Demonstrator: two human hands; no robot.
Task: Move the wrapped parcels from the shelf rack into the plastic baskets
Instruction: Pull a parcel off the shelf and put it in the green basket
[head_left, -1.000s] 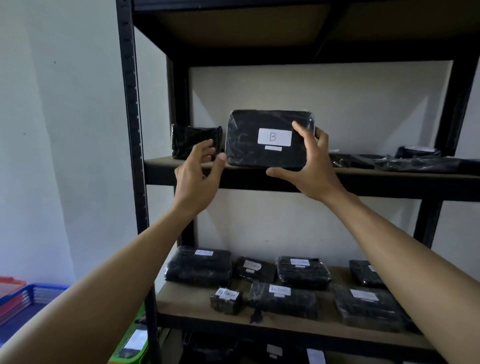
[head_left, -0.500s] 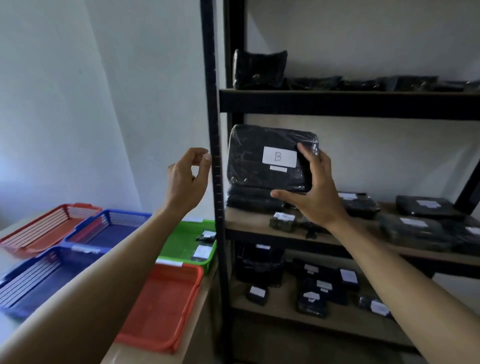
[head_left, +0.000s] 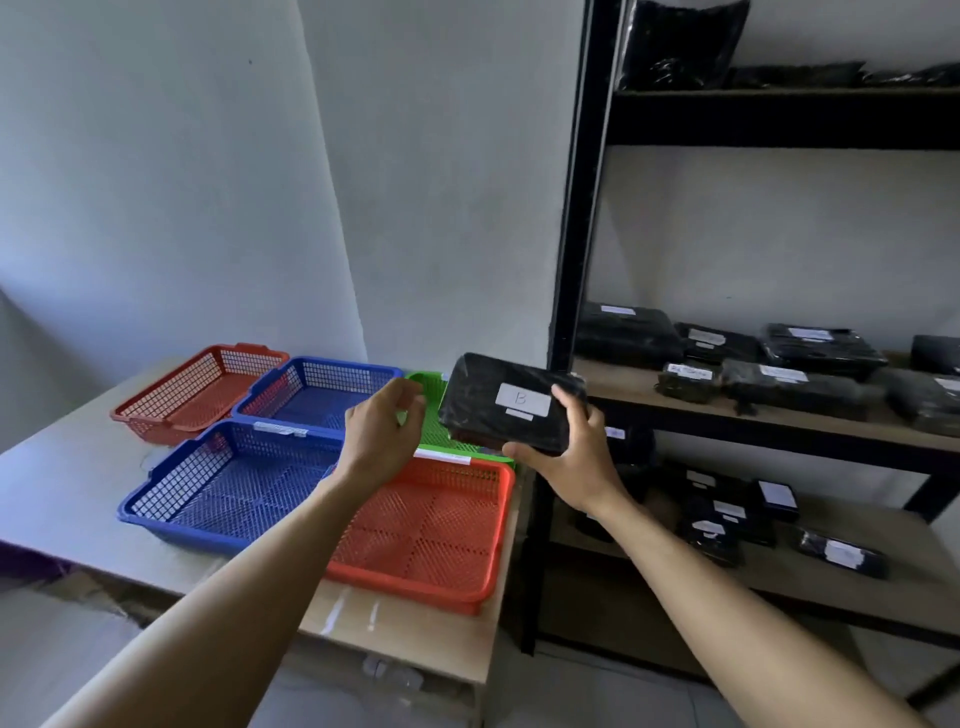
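Note:
My right hand (head_left: 574, 465) grips a black wrapped parcel (head_left: 483, 397) with a white label marked B, holding it in the air over the green basket (head_left: 431, 415) and the far edge of the near red basket (head_left: 431, 535). My left hand (head_left: 382, 439) hovers just left of the parcel with loosely curled fingers and holds nothing. Several more black wrapped parcels (head_left: 795, 384) lie on the shelf rack (head_left: 576, 260) to the right.
Two blue baskets (head_left: 223, 488) (head_left: 322, 389) and a far red basket (head_left: 197, 389) stand on a pale table (head_left: 67, 483) left of the rack. Lower rack shelves hold several small labelled parcels (head_left: 737, 514). A white wall rises behind the table.
My right hand has carried the B parcel down and to the left, away from the rack and over the baskets. My left hand came down beside it. The view swung left and down.

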